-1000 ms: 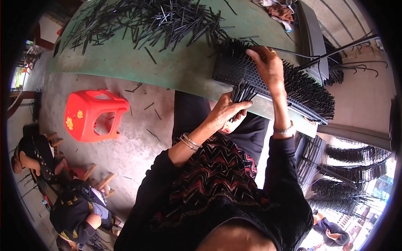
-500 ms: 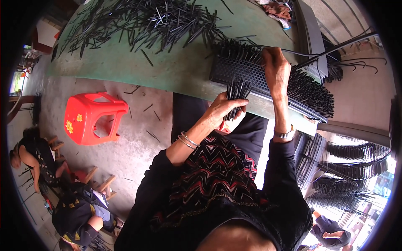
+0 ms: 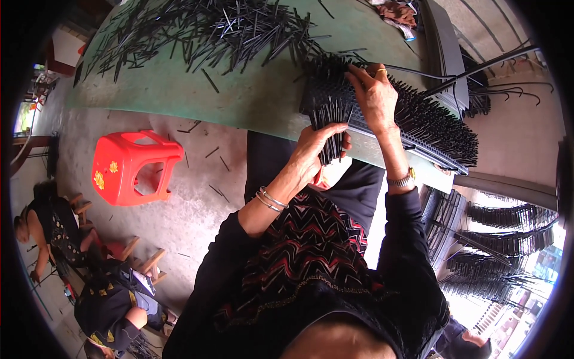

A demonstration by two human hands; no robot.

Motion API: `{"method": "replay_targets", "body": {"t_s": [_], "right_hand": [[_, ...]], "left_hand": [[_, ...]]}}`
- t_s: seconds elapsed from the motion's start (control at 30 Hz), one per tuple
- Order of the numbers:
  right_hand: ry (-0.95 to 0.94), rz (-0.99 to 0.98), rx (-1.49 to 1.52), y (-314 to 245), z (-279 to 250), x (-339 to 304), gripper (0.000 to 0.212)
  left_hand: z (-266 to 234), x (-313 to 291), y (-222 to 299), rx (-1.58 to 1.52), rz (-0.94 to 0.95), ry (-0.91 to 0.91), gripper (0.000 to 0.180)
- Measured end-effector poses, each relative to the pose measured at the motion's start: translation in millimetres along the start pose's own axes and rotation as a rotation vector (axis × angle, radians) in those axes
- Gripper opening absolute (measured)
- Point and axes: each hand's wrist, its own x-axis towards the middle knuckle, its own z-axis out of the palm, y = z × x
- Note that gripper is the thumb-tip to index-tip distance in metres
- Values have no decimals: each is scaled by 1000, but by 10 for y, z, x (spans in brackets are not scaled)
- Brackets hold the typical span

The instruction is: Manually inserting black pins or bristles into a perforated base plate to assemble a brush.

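My left hand (image 3: pixel 312 148) is closed round a bundle of thin black sticks (image 3: pixel 330 119), held upright just in front of a black perforated rack (image 3: pixel 356 121) at the table's near edge. Dense rows of upright black sticks (image 3: pixel 433 122) fill much of the rack. Over its left part, my right hand (image 3: pixel 378 100) reaches among the sticks with thumb and fingers pinched together. Whatever lies between those fingertips is hidden by the dark sticks around them.
Loose black sticks (image 3: pixel 239 30) lie heaped on the green table (image 3: pixel 149 90). A red plastic stool (image 3: pixel 122 170) stands on the floor at left, near scattered sticks. People (image 3: pixel 110 305) sit at lower left. More racks (image 3: pixel 502 239) stand at right, and bent rods (image 3: pixel 508 93) stick out nearby.
My right hand has moved left along the rack, its fingers now among the sticks at the left part. My left hand has shifted slightly left with the bundle.
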Motion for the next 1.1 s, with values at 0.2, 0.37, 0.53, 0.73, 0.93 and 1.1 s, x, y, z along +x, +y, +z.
{"method": "replay_targets", "body": {"t_s": [0.2, 0.37, 0.53, 0.73, 0.93, 1.1], "right_hand": [[-463, 376, 607, -107, -539, -134, 38], [-627, 429, 850, -61, -583, -234, 25], [-569, 538, 955, -5, -536, -283, 16], [-360, 570, 1038, -5, -577, -207, 14], [80, 377, 634, 100, -376, -49, 9], [26, 357, 568, 163, -261, -8, 10]], "left_hand": [[13, -48, 27, 18, 72, 6, 20], [89, -79, 32, 88, 40, 10, 21], [83, -66, 28, 117, 44, -21, 22], [15, 19, -36, -97, 2, 30, 25], [15, 56, -101, -181, -18, -87, 28], [32, 81, -167, -171, -60, -85, 33]]}}
